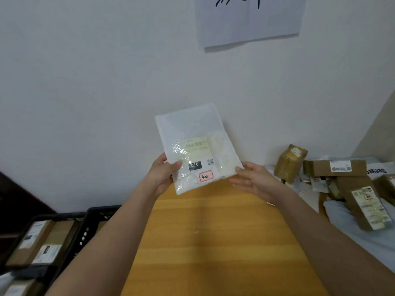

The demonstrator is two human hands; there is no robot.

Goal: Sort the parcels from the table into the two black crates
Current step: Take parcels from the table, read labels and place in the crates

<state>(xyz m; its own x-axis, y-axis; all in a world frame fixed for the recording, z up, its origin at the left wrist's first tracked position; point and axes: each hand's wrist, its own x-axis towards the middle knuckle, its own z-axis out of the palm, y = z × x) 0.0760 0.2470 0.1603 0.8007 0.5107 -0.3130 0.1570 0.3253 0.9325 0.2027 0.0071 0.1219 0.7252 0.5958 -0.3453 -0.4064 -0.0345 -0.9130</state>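
Your left hand (163,175) pinches the lower left edge of the white padded envelope (195,148), thumb on the front face and fingers curled behind it. Your right hand (253,181) meets the lower right corner with fingers nearly straight, more a support than a clamp; whether the thumb presses the back you cannot tell from here. You hold the envelope upright in the air over the far end of the wooden table (213,242), its label (198,154) facing you, with a black "010" patch and a red-bordered stamp low on it.

It looks light and soft: a bubble mailer, glossy where tape covers the label, so likely a little slippery there. It should bend rather than break, and a hold on the bottom edge alone may let the top flop. Take it by a side edge or flat across the middle, away from the glossy tape.

To the right, brown boxes (339,168) and pale bags lie heaped on the table. Near left, below table level, sit the two black crates (89,223), both already holding labelled boxes. You judge the label read is the step in hand before choosing a crate.
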